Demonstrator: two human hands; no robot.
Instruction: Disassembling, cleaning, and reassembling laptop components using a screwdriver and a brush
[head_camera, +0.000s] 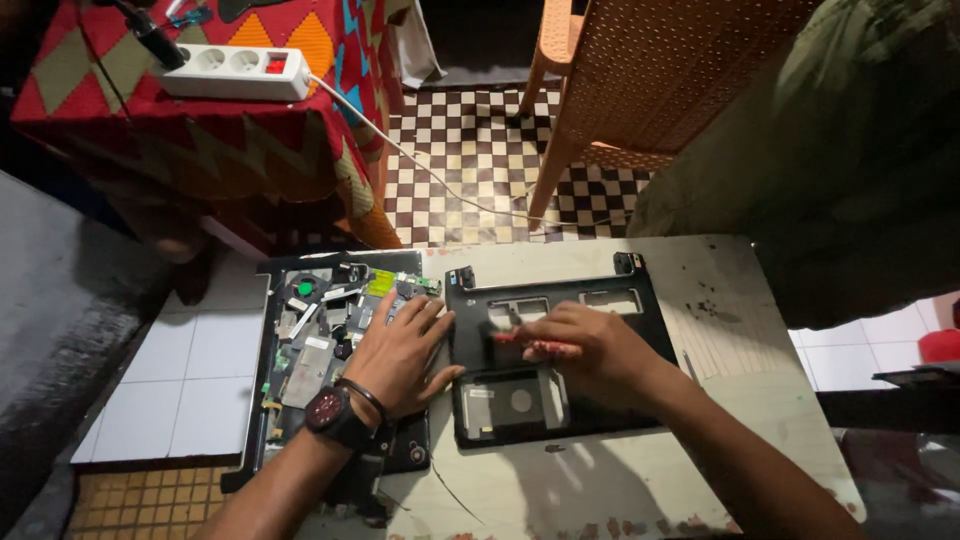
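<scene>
Right hand (590, 350) fingers closed round red-handled screwdriver (535, 345), tip on black plastic laptop palm-rest frame (655, 330) lying flat on pale scuffed counter (740, 400). Left hand (400, 355), dark wristwatch (335, 418) on wrist, fingers spread flat, holding nothing, pressing on opened black laptop base (270, 340), just left of frame. Base holds exposed circuit board (345, 310), small fan (305, 287). White power strip (235, 72) on patterned red cloth (200, 130), well apart.

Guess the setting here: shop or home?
Likely an informal home repair spot: an opened laptop base and its black top cover lie on a worn board, with a cloth-draped table and plastic chair nearby.
</scene>
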